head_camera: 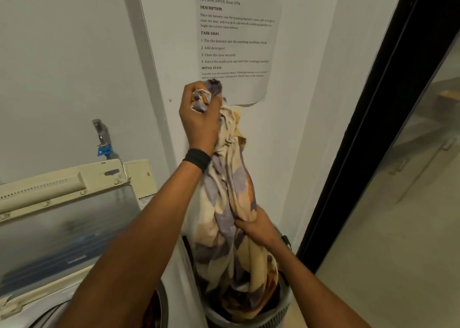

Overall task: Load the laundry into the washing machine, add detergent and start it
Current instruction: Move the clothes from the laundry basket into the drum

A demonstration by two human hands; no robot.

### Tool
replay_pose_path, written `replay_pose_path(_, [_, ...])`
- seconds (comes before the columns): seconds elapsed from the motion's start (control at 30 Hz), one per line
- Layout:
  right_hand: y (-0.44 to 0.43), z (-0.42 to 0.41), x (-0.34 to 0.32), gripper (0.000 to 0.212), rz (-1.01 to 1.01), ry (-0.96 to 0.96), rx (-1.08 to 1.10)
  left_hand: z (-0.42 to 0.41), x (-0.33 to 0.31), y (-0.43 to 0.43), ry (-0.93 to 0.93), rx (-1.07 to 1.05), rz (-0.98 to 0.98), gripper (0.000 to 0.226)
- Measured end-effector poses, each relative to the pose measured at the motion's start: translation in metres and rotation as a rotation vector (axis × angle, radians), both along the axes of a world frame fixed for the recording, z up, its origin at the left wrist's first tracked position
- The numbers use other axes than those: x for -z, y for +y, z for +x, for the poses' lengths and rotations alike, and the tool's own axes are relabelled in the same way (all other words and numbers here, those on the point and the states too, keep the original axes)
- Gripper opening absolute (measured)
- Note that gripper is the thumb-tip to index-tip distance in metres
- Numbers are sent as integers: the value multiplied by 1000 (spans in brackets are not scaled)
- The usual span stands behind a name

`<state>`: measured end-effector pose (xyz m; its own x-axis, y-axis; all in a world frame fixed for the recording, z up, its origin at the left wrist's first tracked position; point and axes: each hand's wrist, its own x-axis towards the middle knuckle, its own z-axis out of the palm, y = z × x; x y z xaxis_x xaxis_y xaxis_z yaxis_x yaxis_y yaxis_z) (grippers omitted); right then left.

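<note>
A long cloth point(231, 193) patterned in cream, purple and orange hangs stretched upward out of a grey laundry basket point(278, 310) at the bottom right. My left hand point(200, 118), raised in front of the wall, grips the cloth's top end in a fist. Lower down, my right hand point(256, 225) grips the cloth's middle just above the basket. The top-loading washing machine point(82, 230) stands at the left with its tinted lid raised. Some dark cloth shows in its drum opening point(154, 307) at the bottom edge.
A paper sheet point(236, 36) with printed instructions hangs on the white wall behind the cloth. A tap with a blue fitting point(103, 141) sticks out above the machine. A black door frame point(373, 128) and glass panel run down the right side.
</note>
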<state>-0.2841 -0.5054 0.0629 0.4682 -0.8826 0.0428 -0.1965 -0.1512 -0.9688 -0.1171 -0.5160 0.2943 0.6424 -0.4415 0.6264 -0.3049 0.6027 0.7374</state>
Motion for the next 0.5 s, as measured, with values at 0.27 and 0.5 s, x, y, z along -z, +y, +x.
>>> replay_pose_path(0.27, [-28, -23, -104, 56, -191, -360, 256, 28, 87, 18, -692, -83, 420, 56])
replay_pose_path(0.5, [-40, 3, -166, 39, -289, -338, 130, -9, 106, 27, -650, 318, 544, 96])
